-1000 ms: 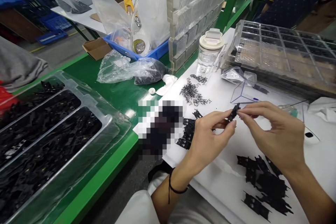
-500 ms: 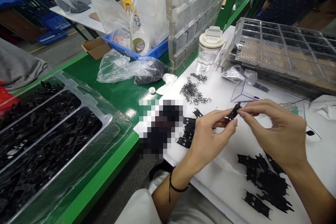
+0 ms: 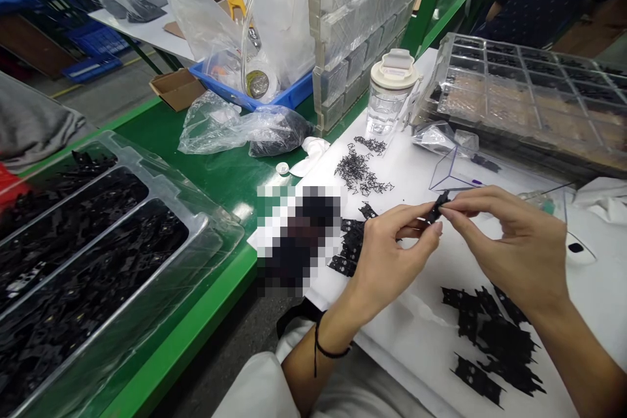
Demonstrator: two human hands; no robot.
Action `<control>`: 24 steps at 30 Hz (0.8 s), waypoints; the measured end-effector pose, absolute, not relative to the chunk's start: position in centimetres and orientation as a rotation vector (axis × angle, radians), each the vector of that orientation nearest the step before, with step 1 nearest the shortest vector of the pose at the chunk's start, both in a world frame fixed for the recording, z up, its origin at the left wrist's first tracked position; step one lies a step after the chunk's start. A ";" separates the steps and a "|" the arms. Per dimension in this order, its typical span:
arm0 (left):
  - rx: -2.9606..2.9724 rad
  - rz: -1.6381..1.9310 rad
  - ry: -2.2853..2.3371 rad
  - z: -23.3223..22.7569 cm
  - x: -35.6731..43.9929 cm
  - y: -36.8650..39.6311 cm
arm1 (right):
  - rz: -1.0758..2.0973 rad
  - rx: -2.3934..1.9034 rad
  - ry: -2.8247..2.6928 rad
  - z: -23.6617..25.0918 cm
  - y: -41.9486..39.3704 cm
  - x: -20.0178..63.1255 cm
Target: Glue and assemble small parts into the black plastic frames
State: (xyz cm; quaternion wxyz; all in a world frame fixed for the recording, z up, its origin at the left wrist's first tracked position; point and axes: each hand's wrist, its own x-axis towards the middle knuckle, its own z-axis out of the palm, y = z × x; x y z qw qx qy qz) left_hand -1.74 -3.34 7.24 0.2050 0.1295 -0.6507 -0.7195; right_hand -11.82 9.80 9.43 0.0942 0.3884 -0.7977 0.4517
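- The left hand (image 3: 386, 258) pinched a small black plastic part (image 3: 435, 208) between thumb and forefinger, fingers closed on its lower end, above the white work sheet (image 3: 431, 333).
- The right hand (image 3: 514, 245) met it from the other side, thumb and forefinger tips closed on the part's upper end; the other fingers curled loosely.
- The part was held in the air between both hands, clear of the sheet, just in front of a clear plastic box (image 3: 455, 173).
- A scatter of thin black wire springs (image 3: 360, 173) lay beyond the hands, near a lidded clear jar (image 3: 390, 95).
- A row of black pieces (image 3: 350, 245) sat just beside the left hand; a loose pile of flat black parts (image 3: 494, 339) lay under the right forearm.
- A clear compartment tray (image 3: 529, 95) stood behind the right hand.
- To the left, on the green bench (image 3: 210, 173), a large clear tray of black parts (image 3: 93, 255) sat well apart from the hands, with crumpled plastic bags (image 3: 235, 130) behind it.
- Nothing lay between the two hands and the part.
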 end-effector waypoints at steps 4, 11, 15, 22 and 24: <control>0.375 -2.015 -1.811 7.3 -1.7 -3.3 | 1.337 1.150 -2.361 9.4 9.9 -11.8; 0.412 -2.038 -1.814 7.6 -1.7 -3.4 | 1.344 1.149 -2.359 9.4 9.7 -11.8; 0.428 -2.068 -1.803 7.6 -1.6 -3.4 | 1.364 1.142 -2.355 9.5 9.8 -11.8; 0.427 -2.106 -1.794 7.5 -1.6 -3.5 | 1.371 1.140 -2.356 9.5 9.8 -11.8; 0.427 -2.113 -1.790 7.5 -1.6 -3.6 | 1.374 1.145 -2.354 9.5 9.8 -11.8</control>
